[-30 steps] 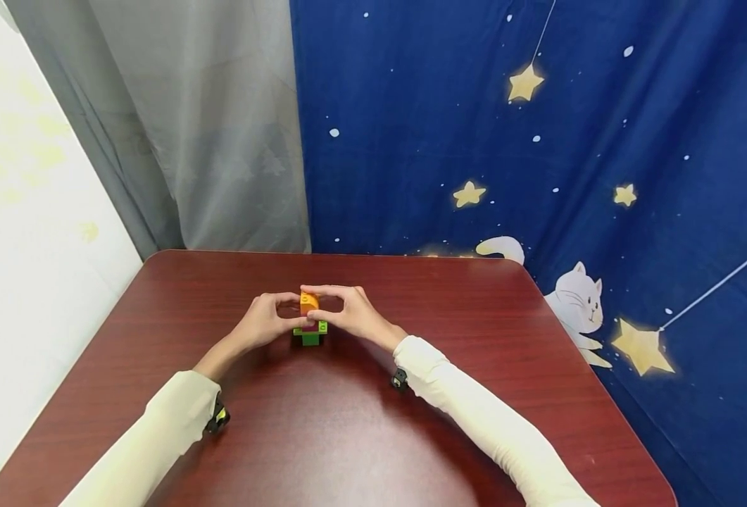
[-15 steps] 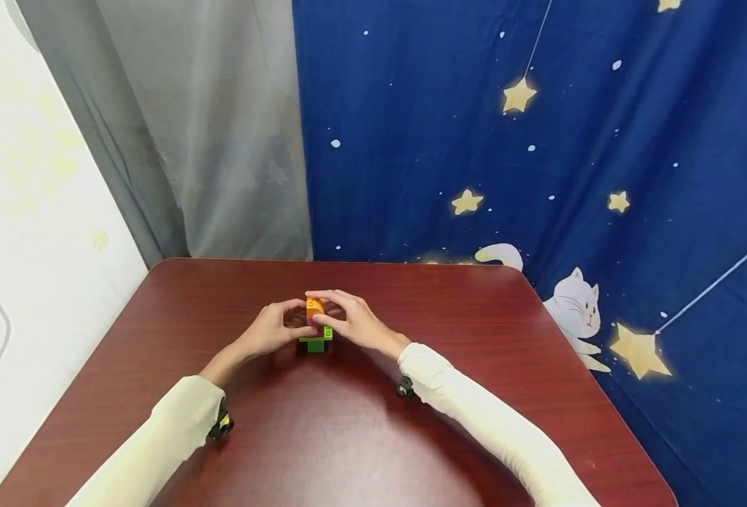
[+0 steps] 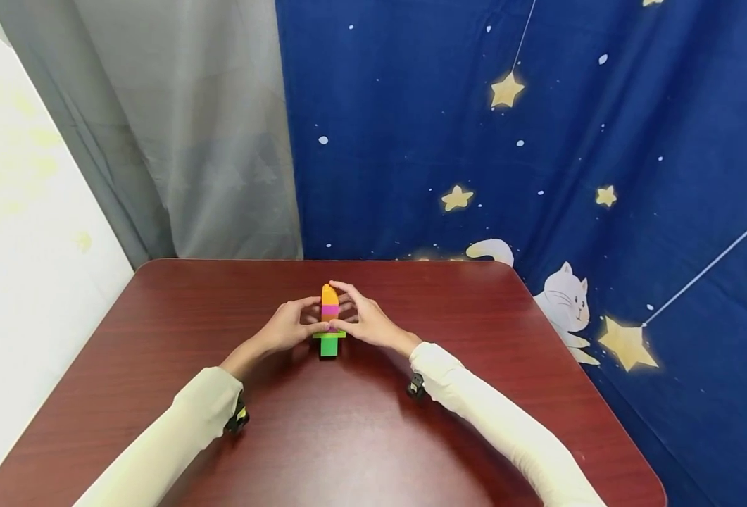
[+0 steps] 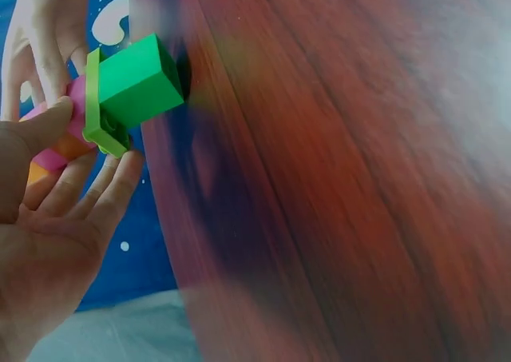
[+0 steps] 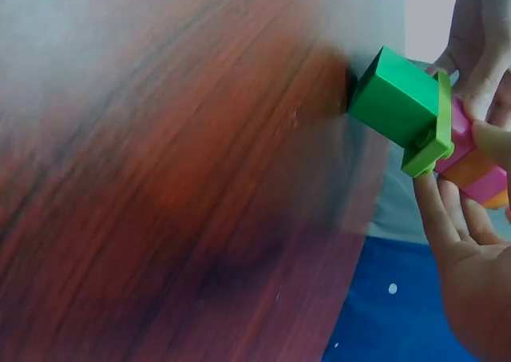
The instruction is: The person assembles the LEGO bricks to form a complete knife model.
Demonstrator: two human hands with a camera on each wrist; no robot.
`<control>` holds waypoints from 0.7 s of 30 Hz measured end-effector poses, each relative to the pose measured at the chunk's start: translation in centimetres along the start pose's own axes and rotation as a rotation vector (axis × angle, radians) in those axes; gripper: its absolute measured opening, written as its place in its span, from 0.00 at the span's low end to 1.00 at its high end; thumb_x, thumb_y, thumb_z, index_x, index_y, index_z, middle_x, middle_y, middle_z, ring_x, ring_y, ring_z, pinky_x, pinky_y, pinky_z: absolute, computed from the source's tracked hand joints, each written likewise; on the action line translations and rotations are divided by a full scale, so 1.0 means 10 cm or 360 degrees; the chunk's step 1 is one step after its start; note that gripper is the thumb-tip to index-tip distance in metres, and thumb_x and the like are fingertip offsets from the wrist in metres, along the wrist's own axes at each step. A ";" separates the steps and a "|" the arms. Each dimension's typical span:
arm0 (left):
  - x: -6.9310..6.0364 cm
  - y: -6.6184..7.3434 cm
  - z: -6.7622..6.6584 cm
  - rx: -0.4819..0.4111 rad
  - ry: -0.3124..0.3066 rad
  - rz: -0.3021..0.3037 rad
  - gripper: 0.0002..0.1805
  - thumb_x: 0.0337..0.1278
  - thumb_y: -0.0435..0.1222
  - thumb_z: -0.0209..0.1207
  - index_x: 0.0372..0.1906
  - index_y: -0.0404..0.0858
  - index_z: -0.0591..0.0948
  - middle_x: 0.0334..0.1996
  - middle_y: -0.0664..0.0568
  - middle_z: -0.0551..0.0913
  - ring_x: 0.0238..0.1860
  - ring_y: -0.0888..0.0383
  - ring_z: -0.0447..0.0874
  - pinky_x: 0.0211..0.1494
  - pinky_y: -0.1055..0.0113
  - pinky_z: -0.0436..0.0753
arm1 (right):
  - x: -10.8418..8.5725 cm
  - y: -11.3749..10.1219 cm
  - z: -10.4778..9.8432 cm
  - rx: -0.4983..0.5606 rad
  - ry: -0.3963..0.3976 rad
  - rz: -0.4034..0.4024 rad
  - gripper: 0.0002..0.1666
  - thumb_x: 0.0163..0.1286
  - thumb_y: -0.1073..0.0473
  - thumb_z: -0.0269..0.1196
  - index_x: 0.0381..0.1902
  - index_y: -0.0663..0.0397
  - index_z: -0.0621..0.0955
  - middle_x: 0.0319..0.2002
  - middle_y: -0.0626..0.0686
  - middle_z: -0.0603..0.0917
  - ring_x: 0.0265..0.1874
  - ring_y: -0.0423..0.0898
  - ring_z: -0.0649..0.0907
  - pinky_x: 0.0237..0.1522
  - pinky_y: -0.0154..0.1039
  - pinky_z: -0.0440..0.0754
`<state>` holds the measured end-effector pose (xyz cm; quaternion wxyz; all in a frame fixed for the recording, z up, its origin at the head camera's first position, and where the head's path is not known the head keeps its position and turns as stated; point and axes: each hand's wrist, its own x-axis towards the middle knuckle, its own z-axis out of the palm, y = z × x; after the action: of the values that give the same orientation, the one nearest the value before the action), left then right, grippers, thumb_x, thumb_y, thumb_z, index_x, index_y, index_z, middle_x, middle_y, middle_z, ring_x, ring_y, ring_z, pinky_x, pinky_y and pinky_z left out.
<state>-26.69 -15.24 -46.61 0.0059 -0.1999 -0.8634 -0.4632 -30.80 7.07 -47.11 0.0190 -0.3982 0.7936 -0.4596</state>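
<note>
A small tower of toy building bricks (image 3: 330, 310) stands upright on the table. From the bottom it has a green brick (image 4: 140, 82), a lime plate wider than the rest (image 5: 431, 142), then pink and orange bricks, with a rounded orange piece (image 3: 329, 294) on top. My left hand (image 3: 289, 325) holds the tower from the left, its thumb on the lower pink brick (image 4: 78, 98) just above the lime plate. From the right, my right hand (image 3: 373, 322) grips it too, thumb low on the front and a finger up at the top. The far side is partly hidden by fingers.
The bricks rest on a dark red wooden table (image 3: 373, 436) with rounded corners. Behind it hang a grey curtain (image 3: 221, 141) and a blue curtain with stars (image 3: 398, 105). A white surface (image 3: 31, 246) is at the left. Each wrist wears a small black device.
Both thumbs have slid lower on the tower, so the orange and pink bricks in its middle now show. In the head view, tower and hands sit slightly further right; the view itself has shifted.
</note>
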 end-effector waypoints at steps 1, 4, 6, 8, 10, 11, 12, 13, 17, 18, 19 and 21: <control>0.02 0.00 0.02 -0.0001 -0.0002 -0.0011 0.34 0.63 0.34 0.71 0.69 0.22 0.72 0.50 0.35 0.88 0.48 0.45 0.90 0.49 0.55 0.88 | -0.01 0.01 -0.02 0.0008 0.0021 0.0011 0.46 0.68 0.65 0.72 0.78 0.46 0.64 0.54 0.58 0.84 0.49 0.50 0.87 0.47 0.42 0.87; 0.09 0.00 0.08 0.0013 -0.0031 -0.0001 0.37 0.63 0.33 0.71 0.70 0.21 0.70 0.51 0.34 0.87 0.49 0.44 0.90 0.51 0.54 0.87 | -0.03 0.06 -0.08 0.0000 0.0060 0.0048 0.43 0.68 0.65 0.73 0.76 0.48 0.66 0.55 0.58 0.84 0.50 0.50 0.87 0.47 0.41 0.87; 0.12 -0.01 0.11 0.0024 -0.0059 0.0009 0.38 0.62 0.32 0.71 0.71 0.20 0.68 0.51 0.33 0.87 0.49 0.43 0.90 0.51 0.53 0.87 | -0.03 0.10 -0.12 -0.0001 0.0061 0.0081 0.43 0.69 0.65 0.72 0.78 0.51 0.66 0.58 0.59 0.83 0.50 0.50 0.88 0.49 0.40 0.87; 0.14 -0.02 0.12 0.0038 -0.0072 0.0011 0.39 0.62 0.31 0.71 0.72 0.21 0.67 0.52 0.34 0.87 0.49 0.44 0.90 0.52 0.54 0.87 | -0.02 0.14 -0.14 0.0003 0.0062 0.0108 0.44 0.69 0.65 0.71 0.79 0.54 0.66 0.61 0.61 0.82 0.51 0.52 0.88 0.49 0.40 0.86; 0.16 -0.02 0.13 0.0038 -0.0070 -0.0008 0.38 0.62 0.31 0.71 0.73 0.22 0.68 0.53 0.34 0.86 0.49 0.44 0.90 0.51 0.55 0.87 | 0.00 0.18 -0.15 0.0004 0.0069 0.0146 0.43 0.70 0.64 0.71 0.79 0.56 0.66 0.64 0.61 0.81 0.51 0.52 0.88 0.49 0.38 0.86; 0.17 -0.03 0.13 0.0041 -0.0067 -0.0012 0.37 0.62 0.31 0.71 0.72 0.23 0.69 0.55 0.33 0.86 0.49 0.44 0.90 0.50 0.55 0.87 | 0.00 0.20 -0.15 0.0003 0.0079 0.0168 0.43 0.70 0.63 0.71 0.79 0.57 0.66 0.65 0.61 0.80 0.51 0.52 0.89 0.48 0.38 0.86; 0.18 -0.03 0.14 0.0041 -0.0063 -0.0018 0.37 0.63 0.31 0.70 0.72 0.23 0.69 0.56 0.33 0.85 0.49 0.45 0.90 0.50 0.56 0.87 | 0.01 0.22 -0.16 -0.0002 0.0094 0.0192 0.43 0.70 0.63 0.71 0.79 0.56 0.67 0.65 0.60 0.81 0.51 0.51 0.89 0.48 0.37 0.86; 0.19 -0.04 0.14 0.0043 -0.0057 -0.0022 0.36 0.63 0.31 0.70 0.72 0.23 0.70 0.57 0.33 0.84 0.50 0.45 0.90 0.50 0.56 0.87 | 0.01 0.24 -0.16 -0.0007 0.0112 0.0220 0.42 0.70 0.62 0.72 0.78 0.55 0.68 0.64 0.60 0.82 0.51 0.51 0.89 0.48 0.37 0.86; 0.22 -0.06 0.16 0.0074 -0.0042 -0.0069 0.34 0.64 0.33 0.70 0.71 0.25 0.73 0.57 0.33 0.84 0.50 0.45 0.90 0.51 0.55 0.87 | 0.03 0.30 -0.14 -0.0083 0.0198 0.0305 0.38 0.68 0.58 0.74 0.74 0.52 0.75 0.55 0.57 0.88 0.48 0.47 0.90 0.48 0.36 0.86; 0.22 -0.06 0.17 0.0088 -0.0036 -0.0093 0.33 0.65 0.35 0.70 0.70 0.26 0.73 0.56 0.33 0.85 0.50 0.45 0.90 0.51 0.54 0.87 | 0.04 0.31 -0.14 -0.0103 0.0216 0.0325 0.37 0.68 0.56 0.74 0.73 0.52 0.76 0.53 0.57 0.89 0.48 0.46 0.90 0.48 0.36 0.86; 0.22 -0.07 0.18 0.0101 -0.0031 -0.0112 0.33 0.65 0.36 0.70 0.70 0.26 0.74 0.55 0.33 0.85 0.51 0.45 0.90 0.51 0.54 0.87 | 0.04 0.32 -0.13 -0.0119 0.0236 0.0343 0.36 0.67 0.56 0.74 0.71 0.51 0.78 0.51 0.56 0.89 0.47 0.45 0.90 0.48 0.35 0.86; 0.23 -0.08 0.20 0.0116 -0.0028 -0.0156 0.32 0.65 0.37 0.70 0.69 0.26 0.75 0.55 0.34 0.86 0.51 0.46 0.90 0.51 0.55 0.87 | 0.03 0.34 -0.11 -0.0153 0.0267 0.0375 0.33 0.67 0.55 0.75 0.69 0.52 0.80 0.50 0.55 0.90 0.45 0.44 0.91 0.47 0.34 0.86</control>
<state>-28.73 -13.27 -47.96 -0.0170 -0.1612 -0.8885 -0.4294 -33.52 8.50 -48.87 -0.0126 -0.2631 0.8547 -0.4474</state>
